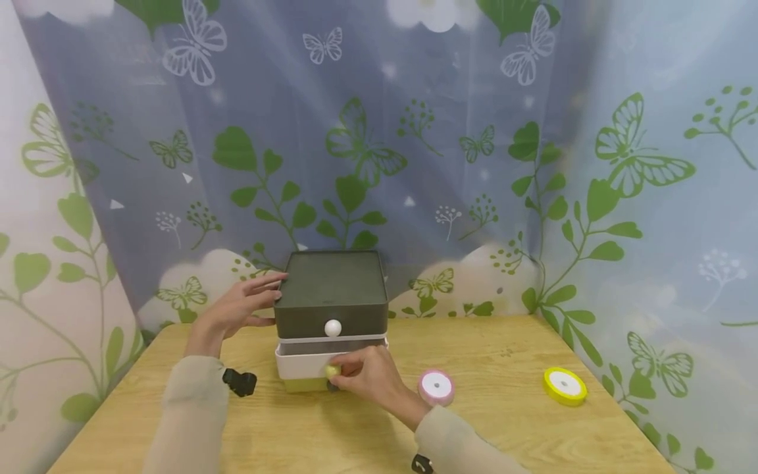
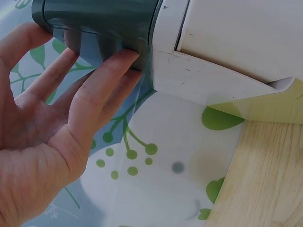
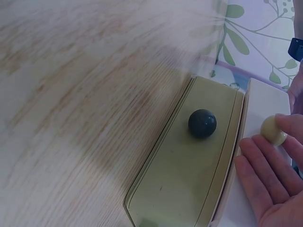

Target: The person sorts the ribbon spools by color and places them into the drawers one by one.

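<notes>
A small drawer box stands on the wooden table, with a dark green top section (image 1: 331, 280), a white drawer (image 1: 299, 365) and a yellow-green bottom drawer (image 3: 177, 175). The white drawer is pulled partly out, its inside showing above its front. My right hand (image 1: 379, 378) pinches its pale yellow knob (image 3: 271, 131) between thumb and fingertips. On the bottom drawer sits a dark round knob (image 3: 202, 124), and the top section has a white one (image 1: 333, 328). My left hand (image 1: 239, 308) rests its fingertips against the left side of the green section (image 2: 99, 19), fingers spread.
To the right of the box lies a pink-rimmed white disc (image 1: 437, 386). Farther right is a yellow-rimmed white disc (image 1: 564, 386). A patterned curtain (image 1: 438, 178) rises behind the wooden table (image 1: 491, 428) and along both sides.
</notes>
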`<state>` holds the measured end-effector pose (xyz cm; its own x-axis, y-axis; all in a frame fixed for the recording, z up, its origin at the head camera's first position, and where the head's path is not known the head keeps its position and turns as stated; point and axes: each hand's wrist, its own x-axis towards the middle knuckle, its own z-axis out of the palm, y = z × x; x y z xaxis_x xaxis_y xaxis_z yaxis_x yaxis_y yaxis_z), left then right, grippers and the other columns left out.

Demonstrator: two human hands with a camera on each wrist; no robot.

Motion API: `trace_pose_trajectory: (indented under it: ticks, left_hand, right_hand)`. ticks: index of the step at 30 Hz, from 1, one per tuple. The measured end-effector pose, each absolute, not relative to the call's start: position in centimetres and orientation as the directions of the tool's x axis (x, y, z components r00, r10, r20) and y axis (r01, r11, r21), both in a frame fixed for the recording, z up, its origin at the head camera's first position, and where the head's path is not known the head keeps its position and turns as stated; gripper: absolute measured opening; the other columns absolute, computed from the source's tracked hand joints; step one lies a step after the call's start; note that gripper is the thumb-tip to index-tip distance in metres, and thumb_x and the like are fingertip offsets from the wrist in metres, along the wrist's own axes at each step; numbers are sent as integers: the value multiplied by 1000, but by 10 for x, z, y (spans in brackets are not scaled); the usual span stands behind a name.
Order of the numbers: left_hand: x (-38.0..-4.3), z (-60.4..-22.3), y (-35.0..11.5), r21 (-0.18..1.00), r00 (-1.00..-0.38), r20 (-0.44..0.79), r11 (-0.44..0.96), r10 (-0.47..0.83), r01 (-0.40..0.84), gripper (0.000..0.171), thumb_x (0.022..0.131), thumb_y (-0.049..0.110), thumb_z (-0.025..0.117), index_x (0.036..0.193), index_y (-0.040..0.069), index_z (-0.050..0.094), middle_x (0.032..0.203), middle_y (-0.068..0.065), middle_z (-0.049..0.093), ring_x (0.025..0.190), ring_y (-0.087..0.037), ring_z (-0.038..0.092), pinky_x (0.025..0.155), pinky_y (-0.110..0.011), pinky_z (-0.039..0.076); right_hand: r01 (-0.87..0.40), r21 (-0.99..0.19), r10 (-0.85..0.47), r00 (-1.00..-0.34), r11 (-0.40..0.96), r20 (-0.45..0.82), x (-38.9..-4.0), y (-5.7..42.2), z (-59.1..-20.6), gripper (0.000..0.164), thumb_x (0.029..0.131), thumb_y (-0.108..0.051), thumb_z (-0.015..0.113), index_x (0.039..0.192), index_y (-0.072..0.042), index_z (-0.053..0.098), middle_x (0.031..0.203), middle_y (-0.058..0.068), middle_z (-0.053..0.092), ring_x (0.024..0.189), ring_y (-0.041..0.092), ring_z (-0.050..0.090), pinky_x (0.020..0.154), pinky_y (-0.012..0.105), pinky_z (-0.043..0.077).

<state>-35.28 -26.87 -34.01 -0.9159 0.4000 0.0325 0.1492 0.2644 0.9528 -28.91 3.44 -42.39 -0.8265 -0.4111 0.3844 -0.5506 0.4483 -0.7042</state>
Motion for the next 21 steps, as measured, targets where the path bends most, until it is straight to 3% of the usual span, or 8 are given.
trace_pose_trajectory:
  ticks: [21]
  left_hand:
    - [-353, -341, -268, 951, -919, 28, 271, 394, 145, 68, 108, 31, 56, 166, 14, 24, 173, -21, 11, 154, -54, 18, 109, -59, 52]
  right_hand:
    - [-539, -741, -443, -822, 401, 358, -267, 42, -424, 18, 83, -10, 86, 101, -10, 84, 79, 7, 80, 65, -4, 69, 62, 12, 57]
